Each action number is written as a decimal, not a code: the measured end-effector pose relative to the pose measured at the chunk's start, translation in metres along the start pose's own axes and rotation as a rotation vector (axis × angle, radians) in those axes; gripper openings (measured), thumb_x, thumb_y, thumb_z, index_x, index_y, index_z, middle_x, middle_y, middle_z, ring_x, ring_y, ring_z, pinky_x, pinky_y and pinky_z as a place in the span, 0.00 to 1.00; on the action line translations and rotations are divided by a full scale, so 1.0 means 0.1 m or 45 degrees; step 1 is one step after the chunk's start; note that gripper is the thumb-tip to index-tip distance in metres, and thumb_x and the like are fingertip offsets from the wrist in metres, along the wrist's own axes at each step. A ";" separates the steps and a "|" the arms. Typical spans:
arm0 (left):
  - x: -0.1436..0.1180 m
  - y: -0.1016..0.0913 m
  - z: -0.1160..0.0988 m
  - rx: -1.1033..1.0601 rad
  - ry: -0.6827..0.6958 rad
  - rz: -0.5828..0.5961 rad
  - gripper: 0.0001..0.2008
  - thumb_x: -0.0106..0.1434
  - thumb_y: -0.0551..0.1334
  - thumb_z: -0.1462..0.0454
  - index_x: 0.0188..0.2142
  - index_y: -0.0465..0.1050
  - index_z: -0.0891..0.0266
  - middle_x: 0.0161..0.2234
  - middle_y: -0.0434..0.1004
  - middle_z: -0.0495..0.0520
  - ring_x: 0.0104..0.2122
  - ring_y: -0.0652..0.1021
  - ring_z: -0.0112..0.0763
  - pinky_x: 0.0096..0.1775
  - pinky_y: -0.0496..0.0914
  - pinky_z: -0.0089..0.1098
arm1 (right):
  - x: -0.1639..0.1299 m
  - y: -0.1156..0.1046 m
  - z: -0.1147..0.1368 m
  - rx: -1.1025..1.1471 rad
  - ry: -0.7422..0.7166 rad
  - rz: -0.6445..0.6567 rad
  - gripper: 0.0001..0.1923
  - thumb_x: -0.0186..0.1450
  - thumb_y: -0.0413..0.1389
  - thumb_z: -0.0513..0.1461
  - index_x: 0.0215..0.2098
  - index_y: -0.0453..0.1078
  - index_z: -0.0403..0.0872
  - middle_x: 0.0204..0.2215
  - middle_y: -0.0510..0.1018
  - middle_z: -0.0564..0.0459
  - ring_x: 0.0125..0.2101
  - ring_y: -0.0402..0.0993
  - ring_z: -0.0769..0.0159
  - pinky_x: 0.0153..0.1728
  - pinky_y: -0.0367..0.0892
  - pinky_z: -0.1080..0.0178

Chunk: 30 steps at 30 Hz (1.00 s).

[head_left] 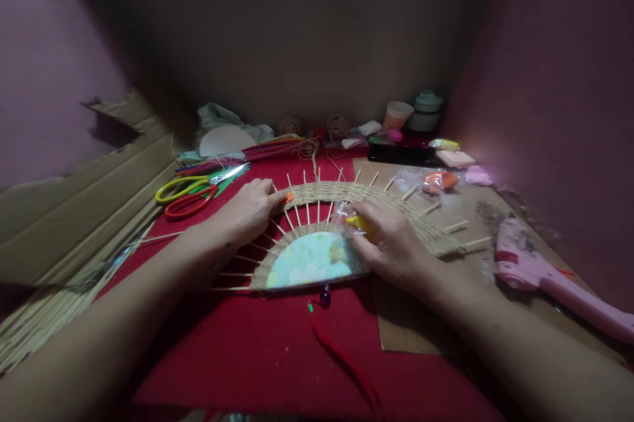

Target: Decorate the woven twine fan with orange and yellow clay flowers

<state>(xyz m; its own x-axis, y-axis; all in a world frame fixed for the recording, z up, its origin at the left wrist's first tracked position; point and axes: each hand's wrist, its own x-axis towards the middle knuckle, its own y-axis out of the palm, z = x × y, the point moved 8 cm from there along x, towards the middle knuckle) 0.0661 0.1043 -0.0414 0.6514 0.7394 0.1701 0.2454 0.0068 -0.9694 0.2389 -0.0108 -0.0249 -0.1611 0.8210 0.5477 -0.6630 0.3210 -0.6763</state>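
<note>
Fingers (270, 201) of the left hand (247, 211) are pressed down on the left part of the half-round fan-shaped weave of tan cord on thin wooden spokes (317, 194), a small orange piece at the fingertips; nothing closed inside that hand. Right hand (391, 240) has its fingers pinched around a small clear plastic bag with a yellow piece inside (351, 220), held right over the weave's right half. Weave lies flat mid-bench on the red cloth (277, 343), its pale floral paper half-disc (310, 260) at the centre, right edge over a brown cardboard sheet (421, 323). Yellow and orange-handled scissors (191, 194) lie left of the left hand, well apart from it. Pink glue gun (535, 270) rests near the right forearm. Red tassel with a dark bead (329, 316) lies just below the weave.
</note>
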 end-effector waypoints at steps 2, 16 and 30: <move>-0.01 0.01 -0.03 0.113 0.033 0.000 0.14 0.64 0.52 0.60 0.35 0.74 0.62 0.29 0.64 0.56 0.30 0.62 0.36 0.31 0.53 0.35 | 0.00 0.00 0.00 -0.003 -0.002 -0.003 0.11 0.59 0.50 0.34 0.38 0.71 0.39 0.31 0.73 0.46 0.31 0.67 0.63 0.34 0.63 0.60; 0.01 -0.14 -0.01 0.351 0.026 -0.059 0.17 0.65 0.51 0.58 0.40 0.75 0.65 0.30 0.64 0.56 0.31 0.64 0.34 0.32 0.57 0.32 | 0.00 -0.01 0.00 0.002 -0.042 -0.038 0.11 0.60 0.50 0.34 0.39 0.70 0.39 0.31 0.73 0.46 0.32 0.68 0.63 0.34 0.63 0.60; 0.01 0.07 0.05 0.317 0.016 -0.013 0.14 0.64 0.51 0.61 0.34 0.75 0.60 0.27 0.63 0.55 0.28 0.63 0.35 0.29 0.55 0.34 | 0.00 -0.02 0.01 -0.010 -0.059 -0.047 0.11 0.60 0.50 0.34 0.38 0.71 0.37 0.30 0.72 0.45 0.31 0.68 0.62 0.33 0.64 0.59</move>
<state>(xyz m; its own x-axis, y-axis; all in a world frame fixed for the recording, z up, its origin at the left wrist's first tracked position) 0.0650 0.1089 -0.0484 0.6593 0.7298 0.1811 0.0686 0.1815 -0.9810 0.2397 -0.0116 -0.0228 -0.1705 0.7860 0.5942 -0.6635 0.3542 -0.6590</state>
